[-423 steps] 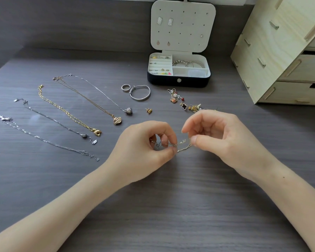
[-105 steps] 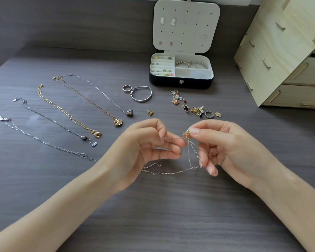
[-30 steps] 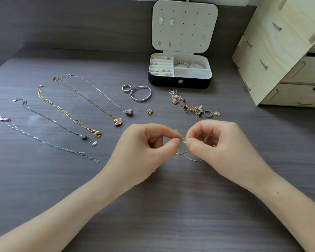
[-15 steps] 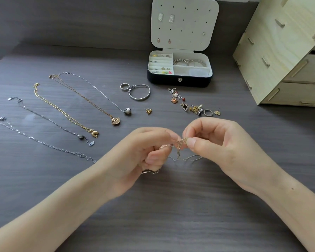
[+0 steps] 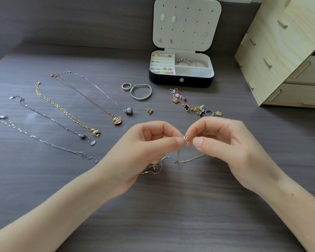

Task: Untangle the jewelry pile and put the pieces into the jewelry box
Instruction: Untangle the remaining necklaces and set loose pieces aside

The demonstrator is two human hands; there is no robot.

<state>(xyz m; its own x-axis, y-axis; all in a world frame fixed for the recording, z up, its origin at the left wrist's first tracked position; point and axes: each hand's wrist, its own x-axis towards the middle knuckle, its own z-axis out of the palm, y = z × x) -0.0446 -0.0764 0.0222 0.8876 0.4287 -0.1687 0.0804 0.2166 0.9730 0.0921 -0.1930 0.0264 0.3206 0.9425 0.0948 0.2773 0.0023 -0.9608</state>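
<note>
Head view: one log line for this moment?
phase: untangling | left grip: pinches chain at charm | right grip: pinches chain at charm | chain: slack hangs below | box: open

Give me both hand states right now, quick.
Left hand: pinches the tangled chains beside the gold charm.
Right hand: pinches the same tangle from the charm's other side.

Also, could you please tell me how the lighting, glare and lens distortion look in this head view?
Head view: soft, even light, faint shadows under the left hand and right hand; head view: a pale sheen on the table beside the silver chains; head view: wide-angle warp tilts the wooden drawer unit; head view: the tangled chain both hands pinch looks slightly soft.
</note>
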